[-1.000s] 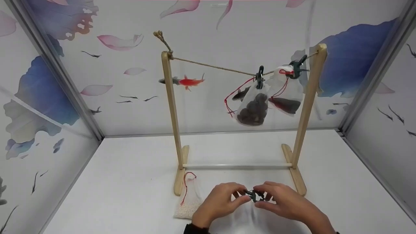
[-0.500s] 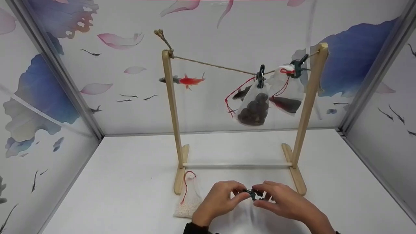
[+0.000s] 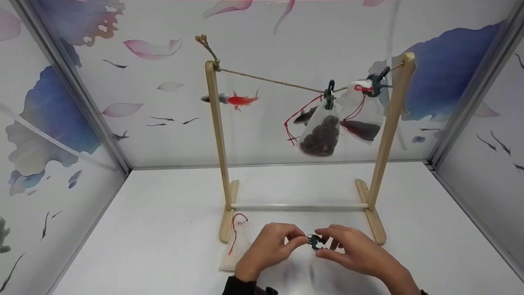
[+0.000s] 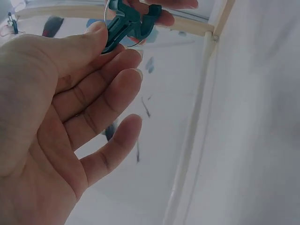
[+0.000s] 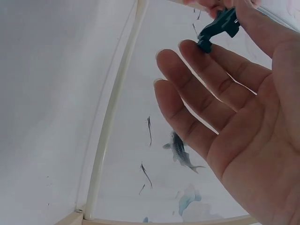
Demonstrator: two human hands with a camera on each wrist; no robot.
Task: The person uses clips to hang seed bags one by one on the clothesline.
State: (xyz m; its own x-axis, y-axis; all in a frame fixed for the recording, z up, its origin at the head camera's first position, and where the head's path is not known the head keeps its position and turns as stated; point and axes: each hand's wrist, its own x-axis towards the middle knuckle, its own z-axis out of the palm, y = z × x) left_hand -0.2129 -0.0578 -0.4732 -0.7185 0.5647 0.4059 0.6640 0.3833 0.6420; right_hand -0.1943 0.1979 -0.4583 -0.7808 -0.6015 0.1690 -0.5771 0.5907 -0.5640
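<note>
A small dark green spring clip is held between both hands above the table. My left hand pinches its handle end with thumb and forefinger, the other fingers loosely bent in the left wrist view. Around the opposite end, my right hand has its thumb and fingertips on the clip; the exact contact is partly hidden. The clip's jaws look parted. Beside my left wrist lies a mesh drawstring bag of pale grains with a red cord, partly covered by the hand.
Behind the hands stands a wooden frame with a sagging rope. A bag of dark round pieces and another bag with dark contents hang from it by green clips. Patterned walls enclose the white table.
Both hands and the clip have shifted slightly left. The clip has turned a little, and more of it shows between the fingers. The hanging bags stay put on the rope.
</note>
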